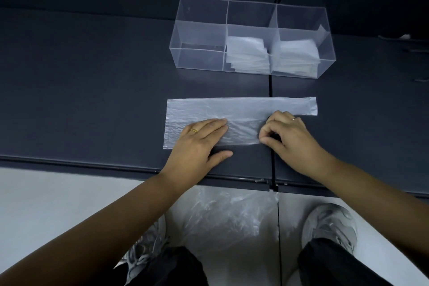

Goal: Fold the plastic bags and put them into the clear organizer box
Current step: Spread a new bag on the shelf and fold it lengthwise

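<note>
a: what is laid out on the dark table (92, 81)?
b: a clear organizer box (197, 37) is set toward the far side; folded bags (247, 53) are stacked in its middle and right compartments.
a: and the plastic bag (232, 105)?
b: it is spread flat as a long strip between the box and the near edge, apart from the box. loose plastic (222, 218) is seen hanging below that edge.
a: how are the hands placed?
b: the left hand (199, 141) is pressed flat on the strip, fingers straight, thumb on bare table. the right hand (290, 137) is curled at the strip's near right corner, which seems to be pinched between thumb and fingertips, though the grip is partly hidden. a gold ring (194, 130) is worn on the left hand.
</note>
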`<state>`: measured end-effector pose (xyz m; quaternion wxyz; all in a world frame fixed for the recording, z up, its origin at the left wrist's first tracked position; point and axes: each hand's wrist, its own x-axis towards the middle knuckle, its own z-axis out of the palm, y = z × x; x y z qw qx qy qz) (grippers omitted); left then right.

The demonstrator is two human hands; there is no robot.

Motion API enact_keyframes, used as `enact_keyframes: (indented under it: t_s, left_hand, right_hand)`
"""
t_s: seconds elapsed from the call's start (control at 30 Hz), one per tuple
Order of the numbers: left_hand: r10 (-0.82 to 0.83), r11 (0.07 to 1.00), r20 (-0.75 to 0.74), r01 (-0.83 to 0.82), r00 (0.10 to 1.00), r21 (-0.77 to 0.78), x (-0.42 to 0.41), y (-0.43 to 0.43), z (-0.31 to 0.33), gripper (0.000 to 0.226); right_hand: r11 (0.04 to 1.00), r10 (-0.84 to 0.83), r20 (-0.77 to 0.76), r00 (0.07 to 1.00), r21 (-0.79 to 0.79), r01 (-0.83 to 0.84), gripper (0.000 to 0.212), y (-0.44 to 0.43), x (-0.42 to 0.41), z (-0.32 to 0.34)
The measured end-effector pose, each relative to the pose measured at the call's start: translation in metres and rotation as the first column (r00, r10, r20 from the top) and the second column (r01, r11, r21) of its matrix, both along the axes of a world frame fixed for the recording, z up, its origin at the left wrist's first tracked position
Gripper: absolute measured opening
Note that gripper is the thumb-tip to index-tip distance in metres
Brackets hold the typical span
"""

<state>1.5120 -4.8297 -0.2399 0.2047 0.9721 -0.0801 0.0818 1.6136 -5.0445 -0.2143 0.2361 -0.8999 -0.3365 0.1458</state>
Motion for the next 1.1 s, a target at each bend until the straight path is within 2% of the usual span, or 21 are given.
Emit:
enact_keyframes:
  t_s: [0.1,0.17,0.23,0.27,0.33,0.37,0.4,0.43,0.5,0.57,0.63,0.7,0.77,0.83,0.93,1.03,1.07,1.1]
  left_hand:
    - [0.009,1.0,0.041,-0.009,0.999,0.0,0.001,-0.001,0.0,0.043]
    - [0.016,1.0,0.107,-0.016,0.994,0.004,0.003,-0.002,0.0,0.032]
    - [0.009,1.0,0.147,-0.01,0.989,0.005,0.004,-0.003,0.001,0.025]
    - [0.003,1.0,0.152,-0.003,0.988,0.001,0.005,-0.003,0.003,0.023]
    - [-0.003,1.0,0.145,0.006,0.989,-0.017,0.005,-0.002,0.005,0.021]
    - [-0.003,1.0,0.13,0.007,0.992,-0.027,0.005,-0.002,0.007,0.021]
    - [-0.001,0.999,0.111,0.005,0.994,-0.035,0.004,-0.002,0.009,0.021]
    - [0.001,0.999,0.097,0.003,0.995,-0.038,0.004,-0.003,0.01,0.021]
    - [-0.009,0.999,0.07,0.011,0.998,-0.035,0.003,-0.002,0.013,0.021]
    - [-0.017,0.999,0.05,0.018,0.999,-0.029,0.002,0.004,0.017,0.02]
    - [0.027,0.996,0.01,-0.026,1.0,-0.082,0.0,0.017,0.02,0.02]
    - [0.166,0.958,-0.086,-0.182,0.982,-0.224,-0.003,0.036,0.025,0.017]
    - [0.306,0.833,-0.263,-0.391,0.915,-0.391,-0.003,0.056,0.03,0.011]
    - [0.356,0.674,-0.422,-0.542,0.834,-0.502,0.001,0.072,0.033,0.011]
    - [0.403,0.571,-0.525,-0.654,0.75,-0.496,0.006,0.088,0.033,0.013]
    - [0.493,0.541,-0.506,-0.705,0.707,-0.459,0.009,0.088,0.031,0.018]
    - [0.58,0.579,-0.417,-0.714,0.7,-0.394,0.008,0.085,0.03,0.015]
    - [0.657,0.64,-0.249,-0.701,0.711,-0.314,0.007,0.079,0.03,0.011]
  right_hand:
    - [0.995,-0.037,-0.261,0.964,0.083,0.061,0.012,-0.002,0.009,0.011]
    - [0.986,-0.053,-0.353,0.934,0.131,0.106,0.014,-0.003,0.012,0.02]
    - [0.985,-0.091,-0.247,0.965,0.122,0.125,0.004,-0.003,0.011,0.025]
    - [0.989,-0.1,-0.116,0.988,0.097,0.111,0.023,-0.001,0.008,0.027]
    - [1.0,0.021,0.113,0.993,0.0,-0.021,0.067,0.006,-0.002,0.029]
    - [0.993,0.105,0.186,0.977,-0.067,-0.094,0.079,0.012,-0.007,0.029]
    - [0.981,0.175,0.212,0.962,-0.126,-0.15,0.081,0.019,-0.013,0.027]
    - [0.973,0.207,0.236,0.949,-0.147,-0.176,0.073,0.023,-0.016,0.021]
    - [0.987,0.162,0.251,0.954,-0.065,-0.15,0.035,0.028,-0.017,0.011]
    - [0.996,0.037,0.146,0.989,0.08,-0.049,0.007,0.024,-0.01,0.007]
    - [0.972,-0.095,-0.112,0.989,0.202,0.116,0.006,0.017,0.0,0.006]
    - [0.933,-0.184,-0.3,0.936,0.246,0.262,0.008,0.013,0.01,0.007]
    - [0.895,-0.245,-0.384,0.89,0.263,0.36,0.01,0.015,0.018,0.006]
    - [0.852,-0.3,-0.435,0.849,0.278,0.443,0.013,0.019,0.024,0.005]
    - [0.832,-0.365,-0.421,0.831,0.252,0.494,0.019,0.027,0.032,0.002]
    - [0.83,-0.424,-0.378,0.823,0.202,0.52,0.016,0.033,0.039,0.0]
    - [0.835,-0.436,-0.36,0.825,0.181,0.52,0.016,0.034,0.041,0.0]
    - [0.842,-0.444,-0.335,0.831,0.161,0.515,0.017,0.036,0.042,-0.001]
